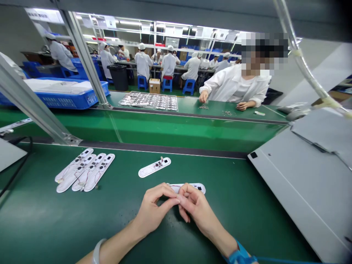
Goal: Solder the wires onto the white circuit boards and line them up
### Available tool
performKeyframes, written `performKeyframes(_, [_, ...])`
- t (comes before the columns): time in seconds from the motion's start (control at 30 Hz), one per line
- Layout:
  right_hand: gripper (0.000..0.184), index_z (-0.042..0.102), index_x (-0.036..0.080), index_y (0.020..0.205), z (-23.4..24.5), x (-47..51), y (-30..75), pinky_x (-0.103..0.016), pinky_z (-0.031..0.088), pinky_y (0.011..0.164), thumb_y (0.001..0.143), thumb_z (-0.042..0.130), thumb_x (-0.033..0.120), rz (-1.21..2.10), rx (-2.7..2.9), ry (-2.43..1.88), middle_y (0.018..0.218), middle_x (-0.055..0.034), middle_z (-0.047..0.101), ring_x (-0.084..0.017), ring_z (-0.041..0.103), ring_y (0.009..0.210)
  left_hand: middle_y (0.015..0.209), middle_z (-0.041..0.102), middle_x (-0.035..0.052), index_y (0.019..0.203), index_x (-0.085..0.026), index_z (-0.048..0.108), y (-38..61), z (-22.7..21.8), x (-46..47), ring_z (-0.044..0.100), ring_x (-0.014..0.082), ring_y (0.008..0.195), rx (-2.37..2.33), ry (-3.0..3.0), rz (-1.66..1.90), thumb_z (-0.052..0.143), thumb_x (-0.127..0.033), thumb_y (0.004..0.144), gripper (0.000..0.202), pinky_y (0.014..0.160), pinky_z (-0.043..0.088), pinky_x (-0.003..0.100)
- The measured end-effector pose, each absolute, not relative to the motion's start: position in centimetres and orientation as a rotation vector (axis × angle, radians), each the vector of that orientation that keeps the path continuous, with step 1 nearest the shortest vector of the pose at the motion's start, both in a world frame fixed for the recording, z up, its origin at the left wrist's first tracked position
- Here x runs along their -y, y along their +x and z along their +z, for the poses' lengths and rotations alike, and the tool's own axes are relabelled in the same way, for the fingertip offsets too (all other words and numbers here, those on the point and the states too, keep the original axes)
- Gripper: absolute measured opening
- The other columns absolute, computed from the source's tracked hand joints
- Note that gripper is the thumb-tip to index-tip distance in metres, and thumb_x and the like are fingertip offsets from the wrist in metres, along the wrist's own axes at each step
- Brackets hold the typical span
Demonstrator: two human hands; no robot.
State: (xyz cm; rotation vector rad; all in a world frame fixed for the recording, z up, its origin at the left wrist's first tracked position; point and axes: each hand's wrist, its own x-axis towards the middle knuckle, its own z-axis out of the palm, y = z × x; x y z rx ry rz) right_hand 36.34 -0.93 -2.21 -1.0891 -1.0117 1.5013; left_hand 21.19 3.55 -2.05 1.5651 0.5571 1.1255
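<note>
My left hand [154,209] and my right hand [196,205] meet at the near middle of the green mat [55,227], fingertips pinched together over a white elongated circuit strip [199,187] with thin red wires. Both hands are closed on the near end of that strip; most of it is hidden behind my fingers. Another white strip [154,167] with a small component lies alone just beyond my hands. To the left, several more white strips [85,174] lie side by side in a slanted row.
A grey panel [302,190] slopes along the right. A metal frame post [35,110] crosses at the left. Beyond the conveyor belt [170,128], a person in a white coat [236,88] works near a tray of parts [150,101]; a blue crate [63,96] sits at left.
</note>
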Motion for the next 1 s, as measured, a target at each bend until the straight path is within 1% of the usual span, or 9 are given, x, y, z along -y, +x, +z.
performKeyframes(0.13, [0.04,0.041,0.018,0.077,-2.29,0.96,36.32,-0.015,0.019,0.037,0.081,0.065,0.051,1.5,1.005,-1.109,0.045,0.0105,0.043,-0.002,0.035,0.033,0.07,0.065,0.0022,0.068,-0.017,0.063,21.25,-2.08,-3.68,0.061,0.0141,0.067,-0.552,1.576,1.156,0.069,-0.015,0.082,0.014,0.066,0.05,0.027])
performKeyframes(0.27, [0.042,0.041,0.019,0.076,-2.45,0.91,36.34,-0.015,0.018,0.036,0.08,0.065,0.052,1.503,1.013,-1.092,0.043,0.011,0.041,-0.003,0.034,0.032,0.07,0.065,0.0029,0.071,-0.017,0.064,21.17,-2.01,-3.79,0.061,0.0147,0.067,-0.553,1.587,1.14,0.068,-0.018,0.083,0.013,0.066,0.05,0.027])
performKeyframes(0.37, [0.042,0.041,0.019,0.077,-2.38,0.97,36.24,-0.015,0.019,0.037,0.079,0.065,0.052,1.504,0.994,-1.101,0.045,0.0103,0.043,-0.003,0.036,0.033,0.07,0.064,0.003,0.073,-0.017,0.064,21.1,-1.97,-3.82,0.061,0.015,0.067,-0.561,1.607,1.126,0.068,-0.019,0.083,0.012,0.066,0.05,0.027])
performKeyframes(0.47, [0.041,0.041,0.018,0.077,-2.23,1.09,36.0,-0.015,0.02,0.037,0.08,0.065,0.052,1.505,0.962,-1.106,0.048,0.0096,0.046,-0.002,0.036,0.033,0.074,0.064,0.0033,0.073,-0.017,0.064,21.07,-1.98,-3.76,0.061,0.0152,0.07,-0.569,1.637,1.141,0.067,-0.018,0.084,0.011,0.069,0.051,0.028])
performKeyframes(0.6, [0.042,0.042,0.018,0.077,-2.19,1.19,35.7,-0.015,0.018,0.036,0.079,0.065,0.053,1.515,0.919,-1.086,0.047,0.0099,0.045,-0.002,0.034,0.033,0.081,0.065,0.0049,0.074,-0.017,0.064,21.12,-2.07,-3.51,0.063,0.0164,0.077,-0.598,1.659,1.184,0.066,-0.016,0.084,0.011,0.073,0.051,0.029])
performKeyframes(0.8, [0.041,0.042,0.018,0.077,-2.31,1.29,35.59,-0.014,0.019,0.036,0.081,0.065,0.051,1.525,0.888,-1.049,0.047,0.01,0.044,-0.001,0.034,0.033,0.079,0.065,0.003,0.072,-0.018,0.063,21.27,-2.18,-3.17,0.063,0.0149,0.075,-0.609,1.621,1.216,0.066,-0.01,0.082,0.014,0.071,0.05,0.027])
performKeyframes(1.0, [0.041,0.041,0.019,0.08,-3.05,1.43,35.48,-0.013,0.022,0.035,0.08,0.067,0.05,1.583,0.832,-0.959,0.048,0.0091,0.049,-0.001,0.036,0.032,0.074,0.062,0.0019,0.063,-0.017,0.06,21.2,-1.92,-3.44,0.06,0.0136,0.07,-0.605,1.526,1.152,0.069,-0.011,0.079,0.019,0.067,0.049,0.025])
